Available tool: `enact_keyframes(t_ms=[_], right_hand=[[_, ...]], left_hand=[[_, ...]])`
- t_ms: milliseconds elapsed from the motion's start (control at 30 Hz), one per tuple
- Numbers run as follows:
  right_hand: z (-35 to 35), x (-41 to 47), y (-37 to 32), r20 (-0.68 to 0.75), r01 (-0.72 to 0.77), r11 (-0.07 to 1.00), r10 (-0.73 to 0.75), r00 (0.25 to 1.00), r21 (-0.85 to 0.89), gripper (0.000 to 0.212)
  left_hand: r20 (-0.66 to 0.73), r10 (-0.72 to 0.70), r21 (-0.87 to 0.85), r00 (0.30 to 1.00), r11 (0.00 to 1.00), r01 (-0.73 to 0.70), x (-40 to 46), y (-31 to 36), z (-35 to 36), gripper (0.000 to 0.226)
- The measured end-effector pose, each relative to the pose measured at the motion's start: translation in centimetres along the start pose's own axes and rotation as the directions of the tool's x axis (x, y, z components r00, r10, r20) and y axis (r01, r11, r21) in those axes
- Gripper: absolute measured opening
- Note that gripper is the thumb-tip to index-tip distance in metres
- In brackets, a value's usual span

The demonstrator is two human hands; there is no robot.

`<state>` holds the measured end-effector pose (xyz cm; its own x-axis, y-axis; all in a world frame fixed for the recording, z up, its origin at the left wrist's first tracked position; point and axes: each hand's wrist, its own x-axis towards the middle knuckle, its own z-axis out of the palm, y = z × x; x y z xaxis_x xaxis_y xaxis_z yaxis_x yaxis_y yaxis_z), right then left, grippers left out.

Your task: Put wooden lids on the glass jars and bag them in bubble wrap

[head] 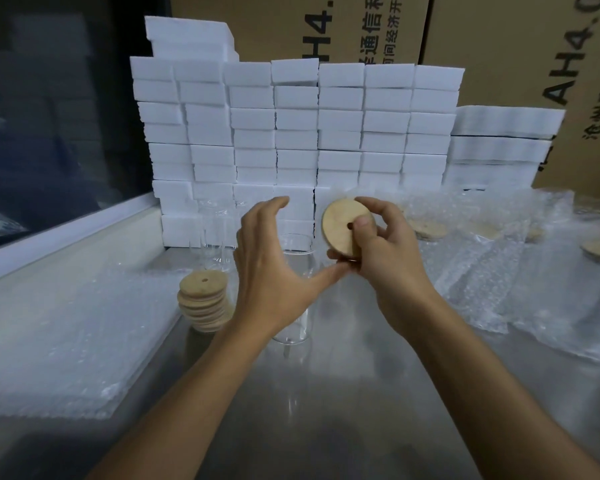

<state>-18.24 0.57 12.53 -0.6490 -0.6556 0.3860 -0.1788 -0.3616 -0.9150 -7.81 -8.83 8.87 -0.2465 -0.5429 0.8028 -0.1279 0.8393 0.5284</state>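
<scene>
The right hand [378, 247] pinches a wooden lid [343, 225] tilted on edge just above the rim of an upright glass jar [297, 271] at mid-worktop [326, 393], the left hand [274, 268] spread beside the jar, a lid stack [204, 301] toward the left edge.

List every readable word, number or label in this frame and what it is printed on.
"H4." and Chinese "通信": left cardboard box, cut off by the frame.
"AH4.": right cardboard box, cut off.
"沧州": same box, lower right; the remaining characters are blurred.
Foam blocks, wooden lid: no text.
</scene>
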Motion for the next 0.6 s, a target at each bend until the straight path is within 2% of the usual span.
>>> enact_keyframes(t_ms=[67, 133, 200, 267, 367, 500, 600], right_hand=[[-0.1, 0.3, 0.0, -0.051, -0.050, 0.996, 0.054, 0.997, 0.070, 0.024], [-0.2, 0.6, 0.0, -0.079, -0.084, 0.990, 0.093, 0.993, 0.114, 0.024], [-0.4, 0.7, 0.2, -0.084, -0.105, 0.989, 0.114, 0.990, 0.100, 0.044], [-0.4, 0.7, 0.5, -0.084, -0.094, 0.995, 0.096, 0.992, 0.020, 0.061], [-0.4, 0.6, 1.0, -0.095, 0.012, 0.994, -0.023, 0.995, -0.111, 0.065], [-0.5, 0.1, 1.1, -0.058, 0.166, 0.947, -0.188, 0.980, -0.274, 0.070], [-0.7, -0.1, 0.9, -0.003, 0.226, 0.936, -0.236, 0.972, -0.268, 0.060]], left_hand=[[0.074, -0.164, -0.083, 0.984, 0.982, 0.170, -0.7, -1.1, 0.5, 0.110], [0.169, -0.315, -0.123, 0.934, 0.933, 0.337, -1.2, -2.2, 1.1, 0.113], [0.274, -0.449, -0.149, 0.850, 0.854, 0.499, -1.6, -3.2, 1.4, 0.108], [0.300, -0.521, -0.166, 0.799, 0.797, 0.581, -1.9, -4.0, 1.5, 0.090], [0.254, -0.484, -0.155, 0.838, 0.834, 0.529, -1.8, -4.0, 1.3, 0.073], [0.329, -0.273, -0.133, 0.904, 0.934, 0.330, -0.8, -2.4, 0.2, 0.079], [0.390, -0.135, -0.089, 0.911, 0.979, 0.183, 0.0, -0.9, -0.6, 0.073]])
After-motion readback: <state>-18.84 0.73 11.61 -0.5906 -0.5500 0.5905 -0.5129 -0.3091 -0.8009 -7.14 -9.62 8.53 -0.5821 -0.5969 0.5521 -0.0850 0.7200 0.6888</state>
